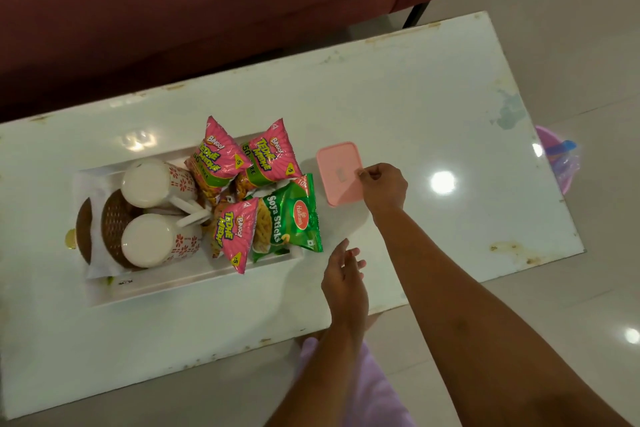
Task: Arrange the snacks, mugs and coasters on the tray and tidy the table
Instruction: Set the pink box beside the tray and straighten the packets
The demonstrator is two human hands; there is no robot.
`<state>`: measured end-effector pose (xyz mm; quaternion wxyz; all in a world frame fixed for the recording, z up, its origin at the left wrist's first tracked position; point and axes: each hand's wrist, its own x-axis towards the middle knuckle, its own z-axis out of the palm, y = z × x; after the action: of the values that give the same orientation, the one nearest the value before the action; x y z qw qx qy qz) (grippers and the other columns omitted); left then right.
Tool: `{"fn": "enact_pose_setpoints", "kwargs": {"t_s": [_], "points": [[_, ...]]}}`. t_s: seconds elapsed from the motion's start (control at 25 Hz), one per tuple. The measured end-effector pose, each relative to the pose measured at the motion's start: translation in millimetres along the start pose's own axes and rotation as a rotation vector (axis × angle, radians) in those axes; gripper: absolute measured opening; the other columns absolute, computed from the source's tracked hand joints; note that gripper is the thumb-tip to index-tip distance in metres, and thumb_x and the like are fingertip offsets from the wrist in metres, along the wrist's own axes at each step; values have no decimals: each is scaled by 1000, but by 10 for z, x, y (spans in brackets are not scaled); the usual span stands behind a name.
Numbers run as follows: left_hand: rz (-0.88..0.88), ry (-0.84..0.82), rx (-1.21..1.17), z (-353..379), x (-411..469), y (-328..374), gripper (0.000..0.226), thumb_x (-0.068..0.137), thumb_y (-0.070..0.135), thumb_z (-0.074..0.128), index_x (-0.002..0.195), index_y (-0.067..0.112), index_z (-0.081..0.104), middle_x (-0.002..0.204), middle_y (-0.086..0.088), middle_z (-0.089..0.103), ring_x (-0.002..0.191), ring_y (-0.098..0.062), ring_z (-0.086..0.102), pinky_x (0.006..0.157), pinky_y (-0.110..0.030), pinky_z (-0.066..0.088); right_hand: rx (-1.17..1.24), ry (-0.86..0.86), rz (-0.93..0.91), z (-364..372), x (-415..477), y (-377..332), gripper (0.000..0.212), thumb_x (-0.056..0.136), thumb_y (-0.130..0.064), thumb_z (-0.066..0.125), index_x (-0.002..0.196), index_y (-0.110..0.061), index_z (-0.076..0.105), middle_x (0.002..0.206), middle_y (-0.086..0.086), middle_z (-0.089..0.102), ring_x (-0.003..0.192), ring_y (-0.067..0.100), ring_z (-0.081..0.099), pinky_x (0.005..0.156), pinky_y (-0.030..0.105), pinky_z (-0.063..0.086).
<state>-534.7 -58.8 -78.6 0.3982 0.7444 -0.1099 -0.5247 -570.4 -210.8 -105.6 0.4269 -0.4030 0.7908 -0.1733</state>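
Beside the tray (194,282), we are pinching the pink lid (337,172) in our right hand (382,187), keeping it level, our left hand (343,274) hovering loosely open.

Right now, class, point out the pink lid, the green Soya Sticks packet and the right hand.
pink lid (337,170): head view, its flat top.
green Soya Sticks packet (289,218): head view, the printed front.
right hand (384,185): head view, the back of the hand.

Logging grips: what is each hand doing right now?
Left hand: open, holding nothing, above the table.
Right hand: fingers closed on the pink lid.
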Motion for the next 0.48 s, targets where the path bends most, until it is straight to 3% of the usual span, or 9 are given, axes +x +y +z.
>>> {"fn": "enact_pose_setpoints", "kwargs": {"t_s": [0.12,0.2,0.24,0.32,0.36,0.4,0.48], "points": [[426,85,149,-504,-225,132,17,94,20,50,101,30,61,94,5,69,84,-6,65,71,-18,53,-5,173,-122,-3,-196,-27,29,91,-32,58,111,-12,62,111,6,63,106,23,57,88,26,42],[612,260,152,-1054,-144,250,14,91,25,49,96,35,59,88,14,65,81,-1,60,69,-15,48,149,269,-197,2,-414,18,21,94,-27,52,100,-11,64,94,5,65,88,21,61,73,18,45],[642,441,112,-1393,-13,319,15,90,24,48,92,37,56,86,17,62,80,3,55,70,-13,44,249,279,-167,40,-550,81,21,95,-24,49,93,-10,64,84,4,64,77,20,60,66,17,45],[512,874,-22,-2121,315,375,20,89,18,44,90,36,53,90,17,56,82,7,50,78,-14,41,514,236,79,143,-805,299,25,97,-21,46,84,-9,64,74,3,62,67,19,57,60,22,46],[388,1053,-95,-2472,459,366,19,89,17,43,95,27,58,98,13,56,87,3,51,82,-18,41,637,143,238,218,-904,421,26,97,-21,45,84,-9,64,74,3,62,67,18,57,61,24,47],[242,1153,-141,-2769,595,327,24,90,17,41,104,15,60,109,1,57,97,-7,54,88,-21,41,713,7,364,295,-968,517,26,98,-22,44,88,-9,65,78,4,64,71,17,59,64,25,48],[-53,1078,-53,-3199,872,225,40,95,26,34,122,3,52,129,-16,53,118,-27,51,99,-28,39,770,-238,449,411,-979,550,28,99,-22,41,97,-9,65,88,5,65,82,16,61,76,27,49]]}}
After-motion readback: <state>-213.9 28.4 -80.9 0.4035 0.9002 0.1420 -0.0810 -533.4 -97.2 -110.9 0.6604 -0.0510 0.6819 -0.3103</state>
